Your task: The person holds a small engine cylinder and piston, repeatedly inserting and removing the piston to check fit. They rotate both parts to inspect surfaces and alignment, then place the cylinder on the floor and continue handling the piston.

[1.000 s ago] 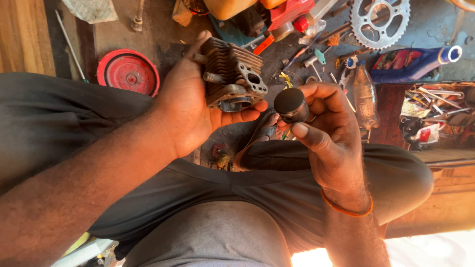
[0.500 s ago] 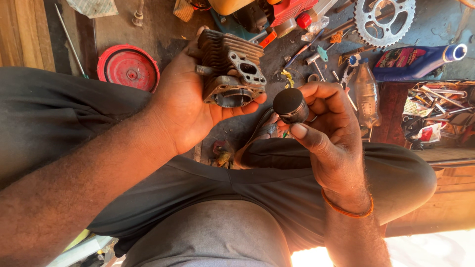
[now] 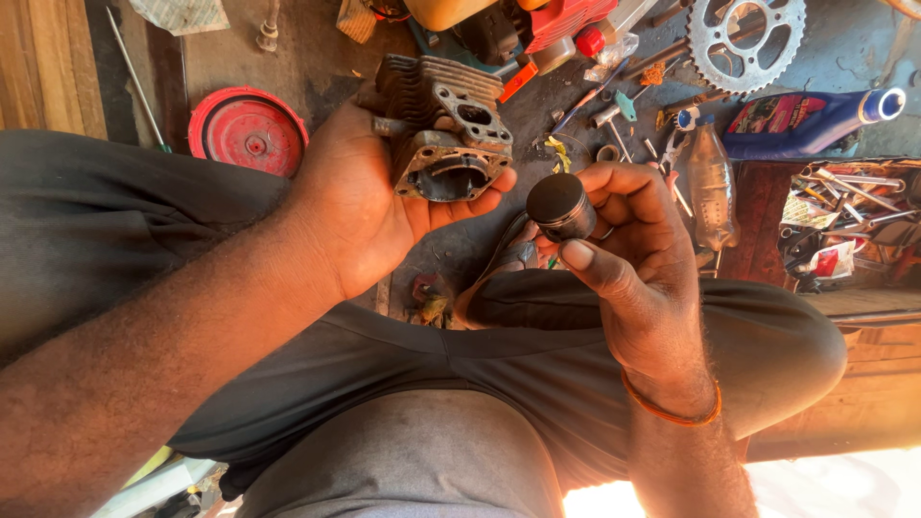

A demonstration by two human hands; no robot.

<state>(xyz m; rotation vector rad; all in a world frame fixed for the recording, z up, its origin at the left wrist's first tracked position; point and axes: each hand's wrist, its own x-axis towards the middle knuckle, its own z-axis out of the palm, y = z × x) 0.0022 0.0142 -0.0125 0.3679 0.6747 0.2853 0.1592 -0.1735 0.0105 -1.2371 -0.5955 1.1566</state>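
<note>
the left hand (image 3: 369, 206) cups a finned engine cylinder (image 3: 443, 129) in its palm, fingers curled under it and thumb against the side; the casting is dull grey metal, grimy, with thin parallel cooling fins along the top, a square flanged port on one face and a round dark bore opening toward the camera; the right hand (image 3: 628, 259) pinches a small piston (image 3: 561, 206) between thumb and fingertips, a short dark cylinder with a flat, sooty crown and a brighter metal skirt; the two hands are apart, the piston just beside the cylinder's bore but not touching it; an orange band (image 3: 672, 411) circles the right wrist; both parts are held above the person's lap, over dark trousers; on the dusty floor beyond lie a round red ribbed cover (image 3: 247, 131), a toothed steel sprocket (image 3: 746, 31), a blue plastic oil bottle (image 3: 815, 120), a clear plastic bottle (image 3: 710, 182), and a tray of jumbled hand tools (image 3: 844, 216)
</note>
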